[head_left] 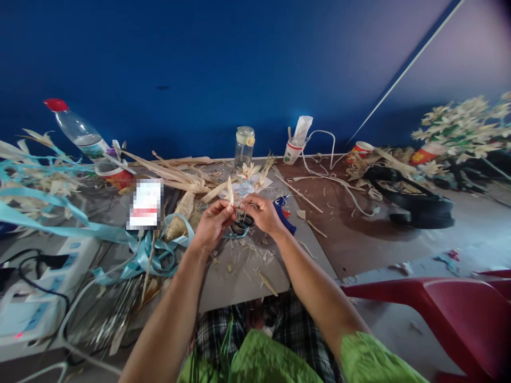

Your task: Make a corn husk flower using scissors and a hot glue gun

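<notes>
Over the middle of the table, my left hand [214, 222] pinches a pale strip of dried corn husk [230, 190] between thumb and fingertips, its tip pointing up. Close on its right, my right hand [260, 211] has its fingertips pressed together at the base of the same piece; what exactly they grip is too small to make out. Black-handled scissors [241, 225] lie just below the hands, partly hidden. A blue glue gun [284, 214] rests beside my right wrist. Pale husk petals [248, 173] lie behind the fingers.
Long dried husks [179, 178] spread behind my left hand, near light-blue ribbon [149, 255]. A glass jar [244, 149] and a paper cup [293, 152] stand by the wall. Left are a tilted bottle [82, 130] and a power strip [66, 271]; right, a red chair [451, 308].
</notes>
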### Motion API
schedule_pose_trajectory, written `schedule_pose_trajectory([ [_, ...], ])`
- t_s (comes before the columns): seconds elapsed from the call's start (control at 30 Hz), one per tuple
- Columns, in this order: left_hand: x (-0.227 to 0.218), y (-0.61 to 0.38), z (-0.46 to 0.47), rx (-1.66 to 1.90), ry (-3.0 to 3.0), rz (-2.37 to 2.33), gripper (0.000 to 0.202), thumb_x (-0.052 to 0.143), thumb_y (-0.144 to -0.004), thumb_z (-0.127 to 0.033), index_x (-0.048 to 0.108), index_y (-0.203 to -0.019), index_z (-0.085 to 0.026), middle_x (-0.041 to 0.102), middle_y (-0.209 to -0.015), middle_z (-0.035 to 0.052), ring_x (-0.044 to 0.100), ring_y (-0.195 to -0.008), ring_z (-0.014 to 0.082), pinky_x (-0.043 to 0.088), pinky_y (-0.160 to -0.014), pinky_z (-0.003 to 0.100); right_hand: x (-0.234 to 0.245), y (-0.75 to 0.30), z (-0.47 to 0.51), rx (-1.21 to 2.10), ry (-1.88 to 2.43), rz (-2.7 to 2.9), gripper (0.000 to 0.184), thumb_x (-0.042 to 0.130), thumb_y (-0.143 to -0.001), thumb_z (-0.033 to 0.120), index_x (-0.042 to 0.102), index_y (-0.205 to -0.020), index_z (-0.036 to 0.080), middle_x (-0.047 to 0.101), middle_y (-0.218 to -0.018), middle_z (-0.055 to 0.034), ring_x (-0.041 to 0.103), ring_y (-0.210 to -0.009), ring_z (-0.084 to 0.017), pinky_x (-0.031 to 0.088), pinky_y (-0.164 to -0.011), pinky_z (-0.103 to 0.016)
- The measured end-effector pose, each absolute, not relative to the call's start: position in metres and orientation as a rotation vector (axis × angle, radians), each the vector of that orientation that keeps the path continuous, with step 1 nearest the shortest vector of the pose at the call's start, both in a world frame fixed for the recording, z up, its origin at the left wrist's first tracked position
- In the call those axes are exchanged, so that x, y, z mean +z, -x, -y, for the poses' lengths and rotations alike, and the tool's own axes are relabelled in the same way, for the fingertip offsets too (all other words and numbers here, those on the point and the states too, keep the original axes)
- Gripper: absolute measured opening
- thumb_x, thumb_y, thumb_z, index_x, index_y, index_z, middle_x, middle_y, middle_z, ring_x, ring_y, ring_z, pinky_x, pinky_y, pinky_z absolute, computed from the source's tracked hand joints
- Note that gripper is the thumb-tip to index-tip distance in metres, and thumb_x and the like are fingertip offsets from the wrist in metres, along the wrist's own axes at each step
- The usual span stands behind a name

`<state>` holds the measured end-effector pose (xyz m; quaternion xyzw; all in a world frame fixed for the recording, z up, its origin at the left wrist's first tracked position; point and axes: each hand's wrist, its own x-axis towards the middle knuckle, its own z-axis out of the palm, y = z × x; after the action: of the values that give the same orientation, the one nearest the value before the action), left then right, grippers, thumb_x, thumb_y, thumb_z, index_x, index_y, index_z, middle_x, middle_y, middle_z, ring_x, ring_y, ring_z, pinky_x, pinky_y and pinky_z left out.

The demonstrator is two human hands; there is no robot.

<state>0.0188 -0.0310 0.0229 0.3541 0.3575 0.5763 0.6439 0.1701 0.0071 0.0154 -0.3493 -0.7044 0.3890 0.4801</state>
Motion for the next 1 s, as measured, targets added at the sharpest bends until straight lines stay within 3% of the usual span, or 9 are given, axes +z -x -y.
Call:
schedule_pose_trajectory([
  [0.27,0.022,-0.021,0.030,1.325,-0.813,-0.895,0.031,0.078,-0.060,-0.034,0.058,-0.074,-0.015,0.059,-0.058,-0.0032,0.049,-0.049,0.0051,0.032,-0.045,0.015,0.010,-0.171,-0.006,0.897,0.908,1.656,0.033,0.053,-0.083,0.041,0.058,-0.062,0.017,0.054,-0.065,-0.0004,0.051,-0.066,-0.012,0.039,-0.065,-0.024],
  [0.5,0.017,-0.028,0.028,1.313,-0.876,-0.965,0.033,0.077,-0.059,-0.038,0.058,-0.072,-0.015,0.057,-0.053,-0.0022,0.046,-0.046,0.0060,0.029,-0.044,0.017,0.013,-0.166,-0.002,0.809,1.044,1.592,0.047,0.046,-0.084,0.042,0.045,-0.044,0.018,0.045,-0.046,0.0015,0.044,-0.049,-0.010,0.036,-0.057,-0.026],
  [0.67,0.016,-0.029,0.027,1.318,-0.867,-1.004,0.033,0.077,-0.060,-0.039,0.059,-0.074,-0.015,0.058,-0.054,-0.0018,0.046,-0.046,0.0064,0.029,-0.044,0.018,0.015,-0.168,-0.002,0.986,1.082,1.588,0.057,0.043,-0.082,0.059,0.042,-0.041,0.019,0.041,-0.041,0.0019,0.039,-0.043,-0.009,0.034,-0.052,-0.025],
  [0.77,0.015,-0.027,0.027,1.344,-0.830,-0.958,0.029,0.076,-0.062,-0.036,0.060,-0.075,-0.015,0.057,-0.055,-0.0026,0.045,-0.047,0.0053,0.030,-0.044,0.017,0.015,-0.171,-0.003,1.163,1.012,1.533,0.059,0.045,-0.076,0.069,0.056,-0.053,0.016,0.052,-0.051,-0.0007,0.045,-0.051,-0.010,0.037,-0.055,-0.025],
  [0.83,0.015,-0.026,0.026,1.352,-0.803,-0.922,0.027,0.075,-0.063,-0.034,0.060,-0.075,-0.015,0.056,-0.055,-0.0030,0.043,-0.045,0.0041,0.029,-0.043,0.016,0.015,-0.172,-0.003,1.286,0.920,1.479,0.054,0.054,-0.071,0.067,0.067,-0.078,0.015,0.060,-0.066,-0.0020,0.052,-0.061,-0.012,0.041,-0.061,-0.024],
  [0.9,0.016,-0.026,0.026,1.346,-0.778,-0.892,0.026,0.075,-0.064,-0.033,0.060,-0.075,-0.015,0.056,-0.055,-0.0029,0.042,-0.045,0.0037,0.026,-0.041,0.015,0.015,-0.171,-0.004,1.394,0.842,1.445,0.053,0.065,-0.067,0.058,0.066,-0.101,0.017,0.063,-0.077,-0.0015,0.056,-0.070,-0.013,0.044,-0.068,-0.025],
  [1.0,0.018,-0.029,0.027,1.332,-0.754,-0.873,0.026,0.076,-0.063,-0.032,0.058,-0.075,-0.016,0.056,-0.054,-0.0028,0.042,-0.044,0.0038,0.026,-0.041,0.015,0.012,-0.167,-0.004,1.417,0.801,1.391,0.043,0.072,-0.065,0.046,0.067,-0.099,0.019,0.065,-0.083,-0.0012,0.058,-0.077,-0.013,0.045,-0.074,-0.026],
])
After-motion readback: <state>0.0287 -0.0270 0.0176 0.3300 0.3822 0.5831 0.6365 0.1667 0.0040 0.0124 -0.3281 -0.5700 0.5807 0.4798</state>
